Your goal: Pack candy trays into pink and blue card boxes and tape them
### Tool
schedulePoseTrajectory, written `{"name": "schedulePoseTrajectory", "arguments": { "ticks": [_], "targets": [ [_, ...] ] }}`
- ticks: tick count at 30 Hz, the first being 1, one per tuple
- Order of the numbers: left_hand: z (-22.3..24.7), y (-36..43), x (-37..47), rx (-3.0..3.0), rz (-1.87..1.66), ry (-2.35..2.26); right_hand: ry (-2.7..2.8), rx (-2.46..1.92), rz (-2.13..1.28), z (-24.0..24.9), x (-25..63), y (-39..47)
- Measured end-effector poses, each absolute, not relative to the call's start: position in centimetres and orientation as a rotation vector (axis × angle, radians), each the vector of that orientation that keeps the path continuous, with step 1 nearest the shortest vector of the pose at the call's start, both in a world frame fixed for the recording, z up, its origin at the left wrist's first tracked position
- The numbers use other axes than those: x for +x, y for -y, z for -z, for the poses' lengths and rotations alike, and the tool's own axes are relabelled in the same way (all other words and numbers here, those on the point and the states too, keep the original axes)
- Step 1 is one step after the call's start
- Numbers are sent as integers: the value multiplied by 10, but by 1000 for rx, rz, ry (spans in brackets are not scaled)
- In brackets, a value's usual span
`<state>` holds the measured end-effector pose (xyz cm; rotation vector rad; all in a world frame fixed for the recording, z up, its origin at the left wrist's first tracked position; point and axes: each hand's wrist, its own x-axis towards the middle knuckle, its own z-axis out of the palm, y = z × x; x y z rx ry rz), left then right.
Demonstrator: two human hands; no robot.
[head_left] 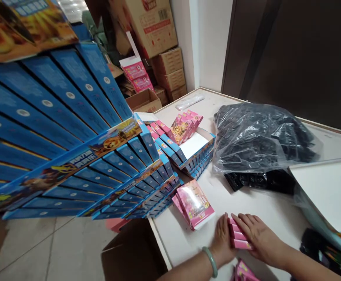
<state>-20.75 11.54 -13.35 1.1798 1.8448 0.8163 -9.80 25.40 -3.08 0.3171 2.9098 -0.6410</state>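
Between my two hands on the white table sits a short row of small pink boxes, edges facing up. My left hand, with a green bangle at the wrist, presses against their left side. On the right side my right hand lies over the row with its fingers curved round it. More pink boxes with pictures on their fronts lie in a fanned pile left of my hands. Below my hands, partly cut off, are further pink boxes.
Stacked display trays of blue boxes rise high on the left. Behind the fanned pile stands a tray holding pink and blue boxes. A clear bag of black items lies at the back right. An open carton is below the table edge.
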Motion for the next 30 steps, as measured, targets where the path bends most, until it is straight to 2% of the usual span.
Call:
{"name": "schedulePoseTrajectory", "arguments": {
  "ticks": [4, 9, 11, 13, 17, 20, 24, 30],
  "targets": [
    [97, -99, -224, 1090, -678, -1717, -2904, 517, 847, -16, -105, -268],
    [40, -34, -270, 1166, -755, -1379, -3047, 899, 1185, -147, -132, -330],
    [4, -16, -292, 1273, -902, -1348, -3153, 1123, 1165, -196, -166, -366],
    [-40, -12, -314, 1461, -1031, -1556, -3147, 1455, 1039, -228, -215, -403],
    [-118, -44, -349, 1916, -1138, -2048, -3070, 1766, 893, -243, -321, -455],
    [-145, -78, -365, 2133, -1116, -2242, -2934, 1876, 801, -232, -381, -473],
    [-143, -112, -375, 2178, -933, -2403, -2924, 1723, 747, -228, -422, -478],
    [-116, -141, -379, 2025, -759, -2485, -2987, 1393, 833, -270, -440, -465]
  ]
}}
